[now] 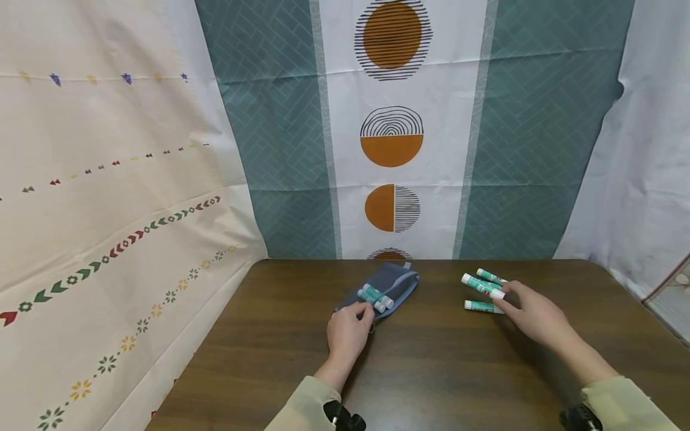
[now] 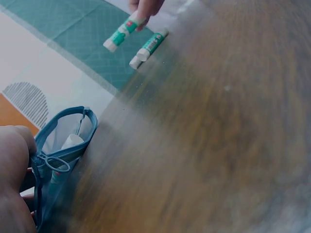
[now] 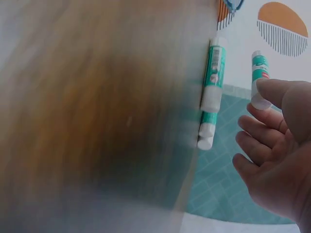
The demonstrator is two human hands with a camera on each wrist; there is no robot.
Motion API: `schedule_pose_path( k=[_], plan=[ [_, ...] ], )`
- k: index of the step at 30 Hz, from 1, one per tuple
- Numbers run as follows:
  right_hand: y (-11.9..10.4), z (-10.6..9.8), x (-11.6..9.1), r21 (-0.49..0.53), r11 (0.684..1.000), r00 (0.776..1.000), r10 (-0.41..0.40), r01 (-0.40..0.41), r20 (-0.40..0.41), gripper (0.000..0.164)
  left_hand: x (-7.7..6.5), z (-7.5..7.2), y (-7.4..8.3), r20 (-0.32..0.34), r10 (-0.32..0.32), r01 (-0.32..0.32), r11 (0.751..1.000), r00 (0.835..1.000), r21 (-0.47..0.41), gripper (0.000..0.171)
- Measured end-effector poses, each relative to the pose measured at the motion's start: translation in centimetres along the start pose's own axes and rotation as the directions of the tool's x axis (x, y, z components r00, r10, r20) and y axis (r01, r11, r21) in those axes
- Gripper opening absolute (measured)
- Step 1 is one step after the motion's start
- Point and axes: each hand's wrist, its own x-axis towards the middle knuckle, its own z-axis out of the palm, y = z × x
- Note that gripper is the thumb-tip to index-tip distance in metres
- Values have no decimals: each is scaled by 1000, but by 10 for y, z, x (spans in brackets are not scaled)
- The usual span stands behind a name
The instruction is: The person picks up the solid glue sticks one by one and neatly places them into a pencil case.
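My left hand (image 1: 347, 332) grips the near edge of a blue zip pouch (image 1: 389, 276), whose mouth stands open in the left wrist view. Two green-and-white glue sticks (image 1: 372, 297) show at the pouch; whether they lie fully inside I cannot tell. A pull ring (image 2: 57, 164) hangs at the zip end by the left fingers. Over to the right, thumb and index finger of my right hand (image 1: 536, 314) pinch one glue stick (image 3: 260, 73) by its white end, raised off the table. Beneath and beside it lie other glue sticks (image 1: 481, 306), partly covered in the head view.
Everything lies on a brown wooden table (image 1: 431, 371), toward its far edge. Behind hangs a green and white cloth (image 1: 286, 149) with orange circles. A cream patterned cloth (image 1: 108, 179) is at the left, a white one (image 1: 636, 179) at the right.
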Motion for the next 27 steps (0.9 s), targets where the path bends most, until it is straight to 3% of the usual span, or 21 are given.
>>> schedule_pose_path(
  k=[17,27],
  plan=[
    [-31,16,18,68,998,999,-12,9,37,46,0,-1,1,11,-25,25,999,1000,-22,18],
    [-53,23,20,121,993,999,-14,9,45,38,0,-1,0,17,-28,28,999,999,-30,20]
  ],
)
